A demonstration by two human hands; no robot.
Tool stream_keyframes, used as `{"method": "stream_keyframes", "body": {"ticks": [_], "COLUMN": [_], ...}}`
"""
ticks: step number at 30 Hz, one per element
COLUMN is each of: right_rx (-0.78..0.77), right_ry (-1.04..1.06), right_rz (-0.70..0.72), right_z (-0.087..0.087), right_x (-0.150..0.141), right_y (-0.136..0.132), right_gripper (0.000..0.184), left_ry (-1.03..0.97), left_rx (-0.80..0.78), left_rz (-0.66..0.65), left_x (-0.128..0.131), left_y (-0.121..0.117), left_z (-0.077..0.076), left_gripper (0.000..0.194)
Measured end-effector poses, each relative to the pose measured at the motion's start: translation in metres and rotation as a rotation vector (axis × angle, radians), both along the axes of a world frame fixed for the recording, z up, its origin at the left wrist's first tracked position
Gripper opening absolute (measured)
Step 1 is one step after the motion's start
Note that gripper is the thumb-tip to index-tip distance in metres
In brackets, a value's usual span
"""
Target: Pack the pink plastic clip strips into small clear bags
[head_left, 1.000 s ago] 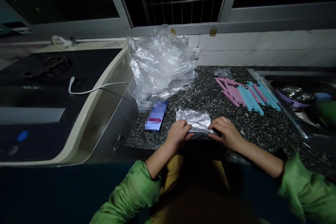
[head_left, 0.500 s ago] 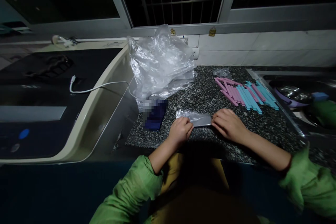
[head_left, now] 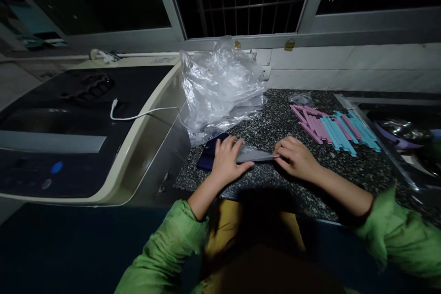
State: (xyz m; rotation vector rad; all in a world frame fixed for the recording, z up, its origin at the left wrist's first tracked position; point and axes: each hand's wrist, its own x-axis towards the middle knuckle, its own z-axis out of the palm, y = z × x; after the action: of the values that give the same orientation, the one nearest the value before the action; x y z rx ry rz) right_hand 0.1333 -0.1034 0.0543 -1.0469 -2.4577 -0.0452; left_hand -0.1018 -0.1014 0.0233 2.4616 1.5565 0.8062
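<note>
A small clear plastic bag (head_left: 255, 153) lies across the speckled counter (head_left: 275, 121) between my hands. Its right end is pinched in the fingers of my right hand (head_left: 296, 158). My left hand (head_left: 227, 161) rests with fingers spread at the bag's left end, partly over a dark blue phone (head_left: 206, 154). Whether the left palm touches the phone, I cannot tell. Pink strips (head_left: 315, 128) and light blue strips (head_left: 336, 133) lie in a loose pile beyond my right hand.
A big crumpled heap of clear plastic bags (head_left: 223, 89) stands by the wall. On the left is a washing machine (head_left: 138, 147) with a white cable (head_left: 144, 111) across its lid. A sink (head_left: 372, 115) with bowls sits at the right. Another small plastic piece (head_left: 301, 98) lies behind the strips.
My left hand has let go of its pinch on the bag's left end and spread its fingers, moving slightly left. The right hand keeps its grip. The view has shifted a little.
</note>
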Motion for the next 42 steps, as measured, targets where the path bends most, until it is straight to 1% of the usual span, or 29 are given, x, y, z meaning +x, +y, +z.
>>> {"method": "stream_keyframes", "body": {"ticks": [2, 3, 5, 6, 10, 14, 16, 18, 19, 22, 25, 28, 31, 34, 36, 39, 42], "right_rx": [-0.024, -0.036, -0.062, -0.074, -0.124, -0.178, -0.213, -0.253, -0.275, -0.332, -0.367, -0.408, -0.486, -0.544, -0.564, -0.605, -0.679], "right_ry": [0.023, 0.036, 0.071, 0.094, 0.203, 0.270, 0.273, 0.259, 0.245, 0.193, 0.175, 0.209, 0.275, 0.332, 0.344, 0.370, 0.441], "right_rz": [0.008, 0.012, 0.017, 0.016, 0.015, -0.006, -0.014, -0.004, 0.009, 0.046, 0.046, -0.019, -0.071, -0.081, -0.083, -0.085, -0.089], "right_z": [0.010, 0.015, 0.025, 0.029, 0.039, 0.044, 0.047, 0.052, 0.055, 0.065, 0.071, 0.069, 0.062, 0.057, 0.057, 0.056, 0.044], "right_x": [0.001, 0.002, 0.006, 0.008, 0.018, 0.024, 0.023, 0.019, 0.016, 0.007, 0.003, 0.008, 0.016, 0.019, 0.018, 0.015, 0.010], "right_y": [0.000, 0.000, 0.000, 0.001, 0.004, 0.006, 0.006, 0.005, 0.005, 0.005, 0.006, 0.007, 0.006, 0.003, 0.001, -0.003, -0.008], "right_gripper": [0.014, 0.014, 0.012, 0.012, 0.013, 0.016, 0.018, 0.020, 0.021, 0.022, 0.021, 0.025, 0.029, 0.031, 0.030, 0.028, 0.028], "left_ry": [-0.089, -0.144, -0.272, -0.338, -0.537, -0.603, -0.608, -0.607, -0.607, -0.609, -0.698, -0.857, -0.972, -1.036, -1.070, -1.108, -1.174], "left_rx": [0.031, 0.028, -0.001, -0.024, -0.149, -0.273, -0.338, -0.387, -0.400, -0.389, -0.371, -0.402, -0.445, -0.515, -0.547, -0.501, -0.466], "left_rz": [-0.154, -0.192, -0.206, -0.204, -0.215, -0.239, -0.255, -0.262, -0.266, -0.327, -0.340, -0.274, -0.208, -0.206, -0.210, -0.174, -0.111], "left_x": [0.007, 0.010, 0.015, 0.016, 0.015, 0.013, 0.013, 0.017, 0.020, 0.036, 0.051, 0.056, 0.050, 0.046, 0.046, 0.048, 0.049], "left_y": [-0.004, -0.005, -0.006, -0.006, -0.007, -0.012, -0.014, -0.014, -0.013, -0.007, 0.000, 0.004, 0.005, 0.005, 0.004, 0.005, 0.007], "left_z": [0.002, 0.002, 0.001, 0.000, -0.002, -0.002, 0.002, 0.011, 0.017, 0.037, 0.051, 0.054, 0.051, 0.048, 0.049, 0.052, 0.052], "left_gripper": [0.055, 0.043, 0.022, 0.018, 0.019, 0.025, 0.023, 0.020, 0.022, 0.029, 0.024, 0.028, 0.031, 0.032, 0.031, 0.030, 0.030]}}
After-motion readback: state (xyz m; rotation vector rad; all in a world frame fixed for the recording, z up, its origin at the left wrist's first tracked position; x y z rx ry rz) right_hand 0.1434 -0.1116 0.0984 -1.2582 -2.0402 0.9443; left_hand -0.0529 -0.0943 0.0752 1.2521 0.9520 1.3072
